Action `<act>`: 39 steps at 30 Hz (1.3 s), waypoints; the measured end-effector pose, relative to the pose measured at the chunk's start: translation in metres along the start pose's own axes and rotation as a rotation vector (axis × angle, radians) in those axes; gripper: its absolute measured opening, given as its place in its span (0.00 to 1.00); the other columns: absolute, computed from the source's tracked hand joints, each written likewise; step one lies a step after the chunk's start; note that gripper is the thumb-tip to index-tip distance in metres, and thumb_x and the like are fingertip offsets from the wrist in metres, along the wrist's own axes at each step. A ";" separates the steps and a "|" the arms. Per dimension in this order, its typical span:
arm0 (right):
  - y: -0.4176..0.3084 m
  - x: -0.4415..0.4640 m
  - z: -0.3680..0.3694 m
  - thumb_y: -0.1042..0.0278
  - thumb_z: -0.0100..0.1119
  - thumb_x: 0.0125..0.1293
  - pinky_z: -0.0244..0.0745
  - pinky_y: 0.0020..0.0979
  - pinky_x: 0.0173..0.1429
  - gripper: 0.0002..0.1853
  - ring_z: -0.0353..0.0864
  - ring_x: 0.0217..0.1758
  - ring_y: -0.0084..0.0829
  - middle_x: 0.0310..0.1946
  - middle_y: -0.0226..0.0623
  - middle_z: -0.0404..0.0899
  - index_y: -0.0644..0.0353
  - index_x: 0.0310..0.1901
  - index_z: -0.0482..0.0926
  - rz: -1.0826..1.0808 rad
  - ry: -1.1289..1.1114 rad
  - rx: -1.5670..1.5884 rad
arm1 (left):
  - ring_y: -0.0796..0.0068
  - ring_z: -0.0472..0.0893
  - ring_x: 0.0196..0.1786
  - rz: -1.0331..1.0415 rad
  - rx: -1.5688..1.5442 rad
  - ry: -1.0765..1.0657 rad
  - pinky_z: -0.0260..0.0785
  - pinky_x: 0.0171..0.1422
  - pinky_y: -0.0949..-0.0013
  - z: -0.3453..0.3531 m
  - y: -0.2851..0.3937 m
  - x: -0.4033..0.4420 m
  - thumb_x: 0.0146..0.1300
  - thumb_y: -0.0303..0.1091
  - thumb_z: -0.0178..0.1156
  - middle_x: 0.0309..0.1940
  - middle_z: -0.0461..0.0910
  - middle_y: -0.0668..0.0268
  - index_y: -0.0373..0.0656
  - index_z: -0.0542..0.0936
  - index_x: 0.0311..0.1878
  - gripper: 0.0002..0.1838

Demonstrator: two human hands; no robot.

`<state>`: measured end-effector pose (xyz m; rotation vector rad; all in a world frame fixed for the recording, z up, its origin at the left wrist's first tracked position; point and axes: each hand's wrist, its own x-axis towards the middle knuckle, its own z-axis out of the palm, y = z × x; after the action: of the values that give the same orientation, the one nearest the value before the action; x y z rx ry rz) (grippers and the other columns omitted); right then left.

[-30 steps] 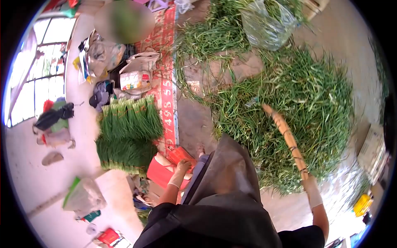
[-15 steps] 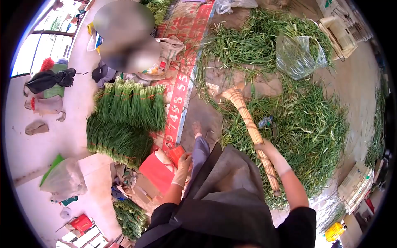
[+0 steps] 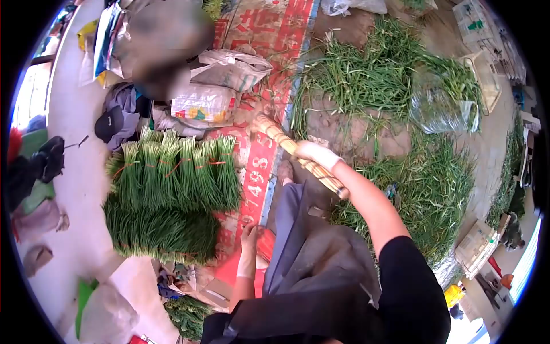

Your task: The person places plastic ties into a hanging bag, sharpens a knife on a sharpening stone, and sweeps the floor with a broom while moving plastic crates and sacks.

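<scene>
My right hand [image 3: 309, 152] is closed around the handle of a bound straw hand broom [image 3: 275, 133]. The broom's head end points up and left over the red printed mat [image 3: 256, 146]. Lower down, my left hand [image 3: 248, 236] is beside a red object [image 3: 265, 243]; its fingers look curled, but what they hold, if anything, is too small to tell. Left of the mat's lettering lie tied bundles of green stalks [image 3: 177, 172], with more dark green bundles [image 3: 160, 232] below them.
Loose green stalks [image 3: 418, 195] are spread on the floor at the right, with another heap [image 3: 372, 74] above. A clear plastic bag [image 3: 438, 106] lies on that heap. Woven sacks [image 3: 229, 74], a black cap [image 3: 109, 124] and a pale crate [image 3: 475, 249] are around.
My right hand and the broom have swung left, from over the loose stalks to the mat's edge. The view has shifted too. My left hand stays near the red object.
</scene>
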<state>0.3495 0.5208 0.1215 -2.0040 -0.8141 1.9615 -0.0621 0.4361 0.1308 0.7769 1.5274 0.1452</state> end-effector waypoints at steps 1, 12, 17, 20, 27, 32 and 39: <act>-0.019 0.048 0.002 0.58 0.62 0.46 0.72 0.34 0.34 0.18 0.77 0.26 0.33 0.26 0.41 0.80 0.65 0.33 0.79 -0.038 0.025 -0.081 | 0.73 0.79 0.35 0.028 -0.097 0.001 0.72 0.37 0.73 -0.008 0.021 0.000 0.64 0.29 0.50 0.35 0.78 0.62 0.38 0.72 0.50 0.13; -0.043 0.046 -0.094 0.61 0.47 0.67 0.55 0.18 0.17 0.11 0.56 0.14 0.11 0.17 0.17 0.64 0.50 0.48 0.71 -0.018 -0.177 1.189 | 0.75 0.76 0.21 -0.519 -0.208 0.264 0.70 0.27 0.76 -0.113 0.008 0.008 0.66 0.28 0.47 0.28 0.78 0.62 0.41 0.71 0.46 0.08; 0.068 -0.063 -0.143 0.59 0.54 0.57 0.70 0.29 0.43 0.20 0.74 0.35 0.29 0.35 0.33 0.76 0.59 0.50 0.73 0.294 0.438 0.659 | 0.77 0.77 0.25 -0.518 -0.210 0.160 0.70 0.28 0.75 -0.114 0.014 0.049 0.65 0.30 0.49 0.31 0.78 0.62 0.41 0.71 0.47 0.09; 0.095 -0.084 -0.154 0.60 0.57 0.51 0.70 0.33 0.36 0.20 0.74 0.30 0.31 0.31 0.36 0.76 0.60 0.45 0.75 0.394 0.463 0.572 | 0.67 0.77 0.42 -0.119 0.186 0.086 0.70 0.43 0.69 -0.068 0.067 0.106 0.57 0.33 0.58 0.43 0.77 0.57 0.39 0.69 0.54 0.21; 0.008 -0.108 -0.192 0.71 0.65 0.44 0.73 0.28 0.43 0.28 0.76 0.40 0.29 0.40 0.35 0.77 0.63 0.51 0.72 0.528 0.231 0.090 | 0.49 0.55 0.67 0.826 0.948 0.019 0.49 0.68 0.51 0.119 0.405 0.265 0.33 0.34 0.74 0.64 0.55 0.50 0.48 0.54 0.67 0.54; -0.106 -0.055 -0.238 0.75 0.66 0.47 0.72 0.26 0.48 0.42 0.76 0.43 0.28 0.44 0.39 0.76 0.59 0.65 0.57 0.398 0.306 0.313 | 0.56 0.56 0.68 1.177 1.475 0.415 0.49 0.68 0.47 0.206 0.540 0.439 0.41 0.41 0.69 0.63 0.59 0.51 0.61 0.46 0.70 0.54; -0.156 0.043 -0.311 0.76 0.64 0.50 0.67 0.34 0.61 0.45 0.66 0.61 0.34 0.59 0.43 0.66 0.53 0.68 0.50 0.124 0.331 0.224 | 0.65 0.80 0.42 0.460 1.606 0.083 0.69 0.49 0.59 0.141 0.488 0.545 0.57 0.35 0.50 0.34 0.81 0.64 0.50 0.81 0.38 0.11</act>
<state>0.6136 0.7395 0.1922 -2.1992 -0.3846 1.6271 0.2989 1.0514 -0.0835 2.3756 1.2907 -0.8336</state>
